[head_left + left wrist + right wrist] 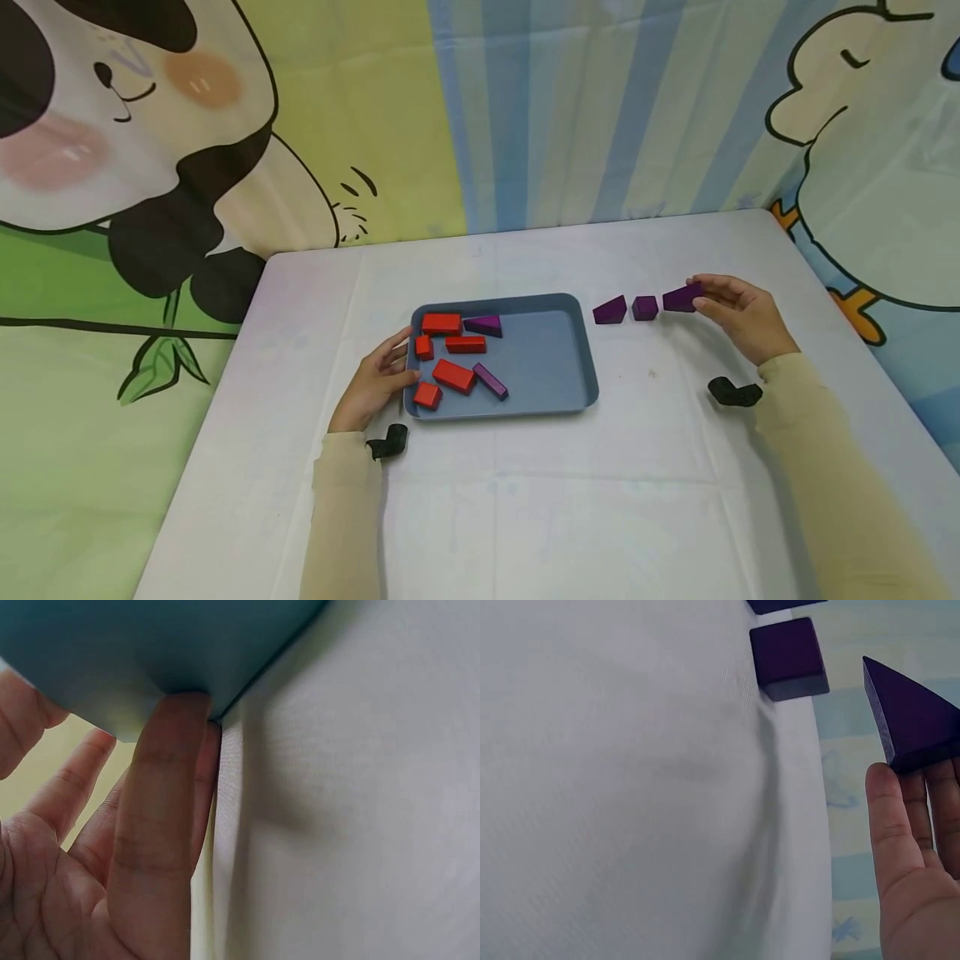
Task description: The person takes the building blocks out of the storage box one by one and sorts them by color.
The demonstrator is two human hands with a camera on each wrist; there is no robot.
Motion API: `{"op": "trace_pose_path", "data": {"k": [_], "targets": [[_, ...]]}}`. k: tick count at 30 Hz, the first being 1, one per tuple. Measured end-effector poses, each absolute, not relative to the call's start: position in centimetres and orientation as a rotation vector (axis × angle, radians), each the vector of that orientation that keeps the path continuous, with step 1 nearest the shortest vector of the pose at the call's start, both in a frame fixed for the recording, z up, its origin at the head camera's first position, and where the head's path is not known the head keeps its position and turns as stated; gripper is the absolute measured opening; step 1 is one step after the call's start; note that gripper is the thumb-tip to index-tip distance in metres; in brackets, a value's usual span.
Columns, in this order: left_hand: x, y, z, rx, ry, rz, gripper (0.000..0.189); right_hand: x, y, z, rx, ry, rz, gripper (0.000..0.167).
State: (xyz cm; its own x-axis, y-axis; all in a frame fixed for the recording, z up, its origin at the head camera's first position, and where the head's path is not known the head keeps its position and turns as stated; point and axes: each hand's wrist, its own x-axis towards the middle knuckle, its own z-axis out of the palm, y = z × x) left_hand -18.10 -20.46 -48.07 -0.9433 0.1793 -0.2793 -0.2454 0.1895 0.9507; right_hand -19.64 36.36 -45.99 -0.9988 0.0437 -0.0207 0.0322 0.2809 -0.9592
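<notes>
My left hand (375, 379) is at the left end of a blue-grey tray (547, 354), its fairly straight fingers touching the rim; the left wrist view shows them against the outer wall of the tray (150, 645). In the tray lie several red blocks (454, 377), a purple wedge (483, 325) and a thin purple bar (491, 381). Right of the tray, my right hand (738, 312) pinches a tapered purple block (681, 298) by its wide end. Beside it stand a purple cube (645, 308) and another slanted purple block (610, 310).
A white cloth covers the table (555, 508). Behind it hangs a printed curtain (585, 108) with cartoon animals. Each wrist carries a small black mount, one near the left cuff (341, 475) and one near the right cuff (783, 379).
</notes>
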Motion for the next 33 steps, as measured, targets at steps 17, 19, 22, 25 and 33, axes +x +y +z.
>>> {"op": "trace_pose_path", "data": {"k": [17, 19, 22, 25, 33], "targets": [[-18.0, -20.5, -48.1, -0.065, 2.151, 1.804, 0.082, -21.0, 37.4, -47.8, 0.018, -2.395, 2.122, 0.039], [-18.0, -20.5, -48.1, -0.064, 2.149, 1.808, 0.082, -21.0, 37.5, -47.8, 0.012, -2.4, 2.128, 0.038], [-18.1, -20.5, -48.1, -0.061, 2.142, 1.816, 0.083, -21.2, 37.5, -47.9, -0.01, -2.467, 2.055, 0.038], [-18.1, -20.4, -48.1, -0.065, 2.145, 1.815, 0.083, -21.3, 37.5, -48.0, -0.035, -2.551, 1.959, 0.042], [-18.1, -20.5, -48.1, -0.041, 2.141, 1.827, 0.082, -21.4, 37.1, -47.6, -0.139, -2.67, 1.85, 0.057]]}}
